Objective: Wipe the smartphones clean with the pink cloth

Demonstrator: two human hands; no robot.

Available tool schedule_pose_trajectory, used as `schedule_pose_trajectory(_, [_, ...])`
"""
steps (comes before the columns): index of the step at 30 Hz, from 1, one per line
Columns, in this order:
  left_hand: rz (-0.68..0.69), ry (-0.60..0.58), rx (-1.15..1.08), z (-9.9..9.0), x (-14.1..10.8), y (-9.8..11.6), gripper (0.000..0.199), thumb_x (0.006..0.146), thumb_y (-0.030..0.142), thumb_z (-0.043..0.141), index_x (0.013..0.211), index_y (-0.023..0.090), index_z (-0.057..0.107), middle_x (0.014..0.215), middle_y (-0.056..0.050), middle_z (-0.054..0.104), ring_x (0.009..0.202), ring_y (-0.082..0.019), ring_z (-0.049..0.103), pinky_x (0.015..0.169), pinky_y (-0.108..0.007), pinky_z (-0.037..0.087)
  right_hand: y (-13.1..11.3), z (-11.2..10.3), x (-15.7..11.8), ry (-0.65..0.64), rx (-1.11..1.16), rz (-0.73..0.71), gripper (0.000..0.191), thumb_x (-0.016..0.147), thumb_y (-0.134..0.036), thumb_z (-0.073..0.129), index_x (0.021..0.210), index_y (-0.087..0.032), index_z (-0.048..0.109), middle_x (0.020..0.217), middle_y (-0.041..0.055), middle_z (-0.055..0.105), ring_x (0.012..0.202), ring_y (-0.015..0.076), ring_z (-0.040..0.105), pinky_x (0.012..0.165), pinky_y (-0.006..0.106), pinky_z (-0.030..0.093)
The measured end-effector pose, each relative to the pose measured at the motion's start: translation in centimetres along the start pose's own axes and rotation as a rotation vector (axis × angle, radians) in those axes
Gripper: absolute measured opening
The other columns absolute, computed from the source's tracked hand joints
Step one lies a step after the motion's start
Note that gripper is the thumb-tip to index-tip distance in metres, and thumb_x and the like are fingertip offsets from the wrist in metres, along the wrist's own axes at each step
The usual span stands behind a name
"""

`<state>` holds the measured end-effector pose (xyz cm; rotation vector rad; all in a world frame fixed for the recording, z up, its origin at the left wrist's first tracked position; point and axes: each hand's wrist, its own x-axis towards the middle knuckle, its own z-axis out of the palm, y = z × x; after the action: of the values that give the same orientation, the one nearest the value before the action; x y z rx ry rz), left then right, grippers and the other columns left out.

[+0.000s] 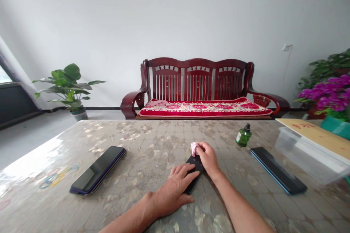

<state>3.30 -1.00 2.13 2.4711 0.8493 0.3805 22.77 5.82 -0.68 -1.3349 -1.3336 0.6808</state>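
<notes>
A dark phone [193,185] lies on the patterned tablecloth [142,153], slanting away toward the right. My left hand [179,185] rests over its near left part, fingers spread across the dark surface and the thumb on the cloth side. At the phone's far end my right hand [207,156] pinches a small pink cloth [194,148], which touches or hovers just over the surface. Part of the cloth is hidden by the fingers.
Another phone [98,170] lies left, beside coloured rubber bands [56,177]. On the right are a blue-edged phone [278,170], a green bottle [243,135] and a clear plastic box [306,153]. A wooden bench [198,80] stands behind the table.
</notes>
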Motion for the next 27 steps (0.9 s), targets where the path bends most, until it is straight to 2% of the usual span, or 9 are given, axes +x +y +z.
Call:
schedule_pose_trajectory(3, [0.028, -0.051, 0.038, -0.3, -0.1, 0.1, 0.08, 0.082, 0.047, 0.073, 0.149, 0.036, 0.031, 0.155, -0.009, 0.033, 0.14, -0.035, 0.029, 0.113, -0.056, 0.025, 0.2, 0.0, 0.0, 0.0, -0.012, -0.005, 0.026, 0.079, -0.042, 0.054, 0.083, -0.021, 0.069, 0.08, 0.0036, 0.072, 0.074, 0.0205, 0.065, 0.071, 0.029, 0.048])
schedule_pose_trajectory(6, [0.057, -0.082, 0.088, -0.6, -0.1, 0.5, 0.071, 0.086, 0.055, 0.066, 0.147, 0.035, 0.036, 0.153, -0.011, 0.036, 0.139, -0.036, 0.03, 0.111, -0.057, 0.026, 0.4, 0.1, 0.1, -0.008, -0.018, -0.011, 0.027, 0.078, -0.042, 0.055, 0.085, -0.021, 0.07, 0.084, 0.0043, 0.072, 0.078, 0.0214, 0.065, 0.073, 0.03, 0.048])
schedule_pose_trajectory(9, [0.059, -0.09, 0.138, -0.9, -0.1, 1.0, 0.063, 0.09, 0.048, 0.064, 0.146, 0.035, 0.039, 0.152, -0.01, 0.037, 0.139, -0.034, 0.032, 0.111, -0.056, 0.028, 0.4, 0.1, 0.1, -0.021, -0.01, -0.014, 0.027, 0.078, -0.042, 0.055, 0.085, -0.021, 0.071, 0.084, 0.0046, 0.073, 0.079, 0.0216, 0.065, 0.074, 0.03, 0.049])
schedule_pose_trajectory(12, [0.05, -0.082, 0.162, -0.9, -0.1, 1.2, 0.063, 0.089, 0.043, 0.067, 0.145, 0.034, 0.04, 0.152, -0.01, 0.038, 0.138, -0.033, 0.033, 0.111, -0.054, 0.029, 0.4, 0.2, 0.1, -0.021, 0.02, -0.009, 0.028, 0.078, -0.043, 0.056, 0.085, -0.021, 0.071, 0.083, 0.0052, 0.073, 0.078, 0.0219, 0.065, 0.075, 0.031, 0.049])
schedule_pose_trajectory(23, [0.039, 0.046, 0.122, 0.6, 0.4, 1.0, 0.067, 0.077, 0.056, 0.074, 0.137, 0.034, 0.052, 0.144, -0.009, 0.05, 0.126, -0.036, 0.045, 0.103, -0.055, 0.037, 0.2, 0.3, 0.1, -0.01, 0.229, 0.063, 0.038, 0.075, -0.051, 0.062, 0.091, -0.017, 0.07, 0.084, 0.0063, 0.074, 0.078, 0.0233, 0.068, 0.073, 0.033, 0.053])
schedule_pose_trajectory(27, [0.051, 0.048, 0.081, 0.7, 0.3, 1.9, 0.06, 0.079, 0.041, 0.078, 0.134, 0.033, 0.055, 0.144, -0.006, 0.049, 0.125, -0.034, 0.045, 0.104, -0.052, 0.039, -0.3, 0.2, 0.0, -0.01, 0.289, 0.077, 0.039, 0.073, -0.052, 0.065, 0.091, -0.017, 0.07, 0.084, 0.0055, 0.073, 0.077, 0.0224, 0.067, 0.073, 0.032, 0.053])
